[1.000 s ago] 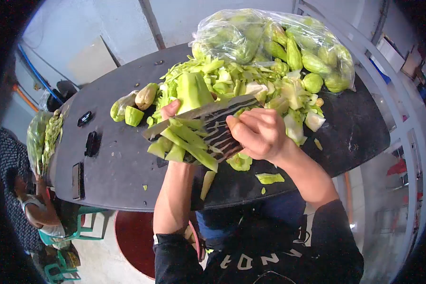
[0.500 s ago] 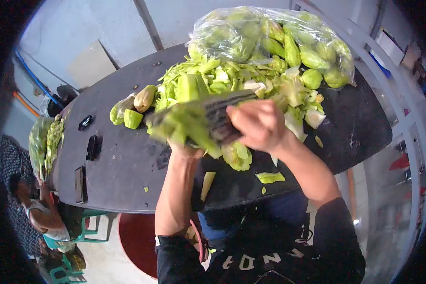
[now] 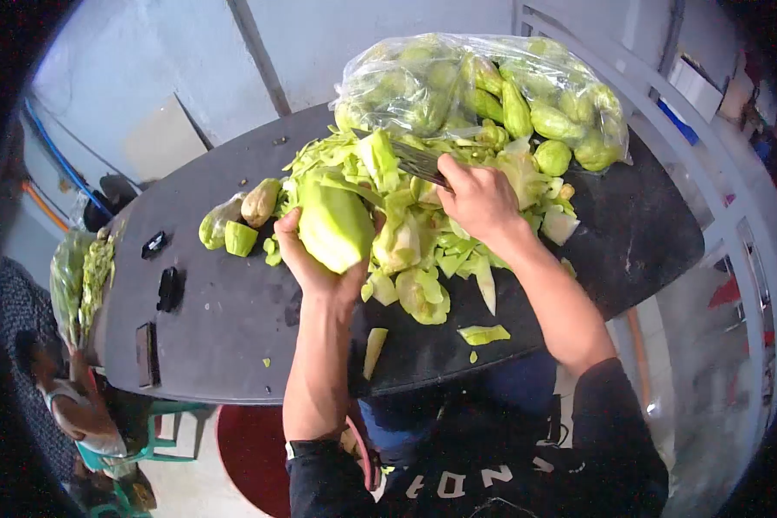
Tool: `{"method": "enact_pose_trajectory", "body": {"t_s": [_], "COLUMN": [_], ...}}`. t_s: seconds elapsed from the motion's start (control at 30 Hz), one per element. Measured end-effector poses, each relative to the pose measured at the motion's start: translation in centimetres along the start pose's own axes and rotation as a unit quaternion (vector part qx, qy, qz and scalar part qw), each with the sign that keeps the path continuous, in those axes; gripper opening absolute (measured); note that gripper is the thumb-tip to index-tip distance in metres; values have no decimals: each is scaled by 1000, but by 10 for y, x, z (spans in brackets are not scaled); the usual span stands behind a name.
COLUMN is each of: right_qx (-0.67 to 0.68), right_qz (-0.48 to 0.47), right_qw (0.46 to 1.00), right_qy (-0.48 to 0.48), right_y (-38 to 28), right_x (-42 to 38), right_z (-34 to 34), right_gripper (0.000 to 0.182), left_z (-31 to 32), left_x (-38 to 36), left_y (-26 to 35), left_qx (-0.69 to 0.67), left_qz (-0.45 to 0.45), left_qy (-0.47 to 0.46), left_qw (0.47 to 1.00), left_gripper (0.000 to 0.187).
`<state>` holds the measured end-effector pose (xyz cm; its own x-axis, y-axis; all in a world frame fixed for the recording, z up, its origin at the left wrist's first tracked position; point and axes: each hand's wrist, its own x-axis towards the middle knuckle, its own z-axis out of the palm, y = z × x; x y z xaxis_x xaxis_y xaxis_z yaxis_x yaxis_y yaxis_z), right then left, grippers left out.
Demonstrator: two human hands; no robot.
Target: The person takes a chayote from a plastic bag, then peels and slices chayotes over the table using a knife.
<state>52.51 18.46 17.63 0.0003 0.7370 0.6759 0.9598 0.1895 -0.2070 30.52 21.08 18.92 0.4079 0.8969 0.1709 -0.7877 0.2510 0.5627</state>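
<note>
A large pale-green chayote, its skin cut away, rests in my left hand, with fingers and thumb wrapped around its lower end. My right hand grips a knife whose dark, broad blade points up and left, above the chayote's right side. A light-green cut piece shows at the blade's far end. Beneath and behind both hands spreads a heap of chayote slices and peelings. A halved chayote lies just below the heap.
Behind the heap sits a clear plastic bag full of whole chayotes. Left on the dark table are a cut chayote, a brownish one and several small black objects. A red tub stands below the edge. Another person sits far left.
The knife has swung from across the chayote up and to the right, slowing from a blur. My left hand has lifted the chayote into clear view, turned upright.
</note>
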Motion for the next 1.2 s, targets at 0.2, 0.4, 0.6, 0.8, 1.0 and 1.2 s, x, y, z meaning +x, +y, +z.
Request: {"method": "enact_pose_trajectory", "body": {"t_s": [0.2,0.4,0.6,0.8,1.0,1.2], "right_qx": [26,-7,-2,2,60,69], "right_qz": [-64,-266,-341,-353,-262,-298], "right_qw": [996,950,926,919,954,943], "right_qy": [52,163,161,177,134,131], "right_y": [-14,-45,-69,-77,-50,-62], "right_x": [-4,-13,-20,-21,-9,-19], "right_z": [3,2,1,-1,3,-11], "right_gripper": [25,13,14,13,11,13], "left_z": [-14,-11,-19,-9,-6,-8], "left_x": [14,11,8,2,9,6], "left_y": [1,-2,-4,-5,-4,0], "left_qx": [-96,-39,-71,-69,-36,-80], "left_qz": [20,32,-14,-19,63,9], "left_qy": [184,157,47,41,152,69], "left_qw": [978,986,996,997,986,994], "left_gripper": [53,57,59,62,55,56]}}
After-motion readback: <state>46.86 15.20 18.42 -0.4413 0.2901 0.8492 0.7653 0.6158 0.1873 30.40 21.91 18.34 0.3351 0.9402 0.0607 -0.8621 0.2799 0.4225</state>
